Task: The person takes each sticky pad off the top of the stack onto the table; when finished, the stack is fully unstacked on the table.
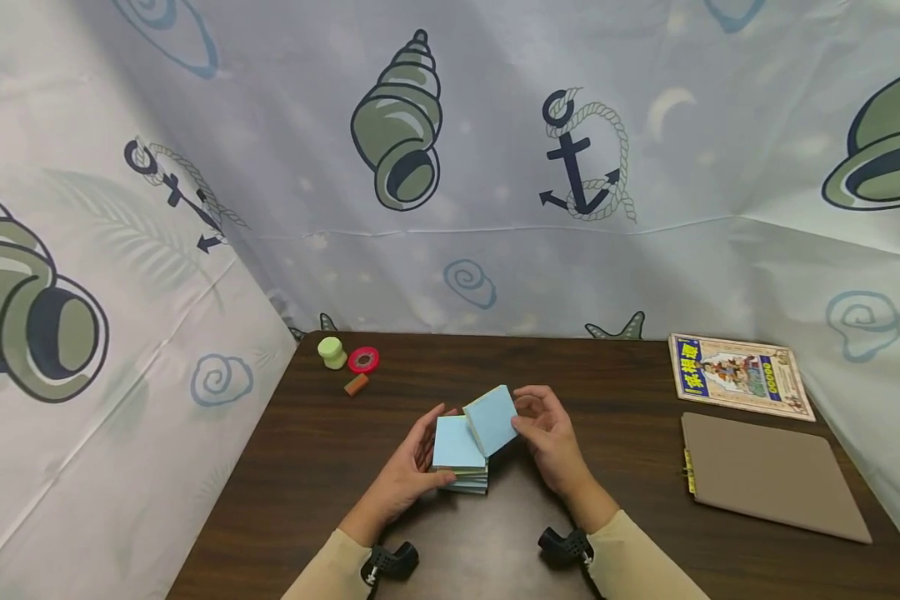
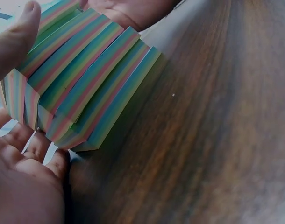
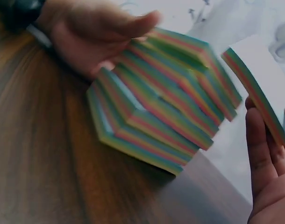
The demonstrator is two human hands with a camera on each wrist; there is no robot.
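Observation:
A stack of several sticky note pads (image 1: 459, 442), light blue on top with rainbow-striped sides, stands on the table in front of me. My left hand (image 1: 399, 485) grips it from the left, thumb at the near side and fingers on the far side. My right hand (image 1: 558, 450) pinches a single sticky note pad (image 1: 492, 419), tilted beside the stack's top right corner. In the right wrist view this pad (image 3: 257, 84) is apart from the striped stack (image 3: 161, 100). The stack's layers (image 2: 93, 74) lie unevenly in the left wrist view.
At the back left are a pale green round container (image 1: 332, 353), a red ring-shaped item (image 1: 363, 360) and a small orange-brown block (image 1: 356, 384). To the right lie an illustrated book (image 1: 742, 377) and a grey-brown flat folder-like item (image 1: 772, 475). Patterned cloth (image 1: 495, 275) borders the dark table (image 1: 607, 375).

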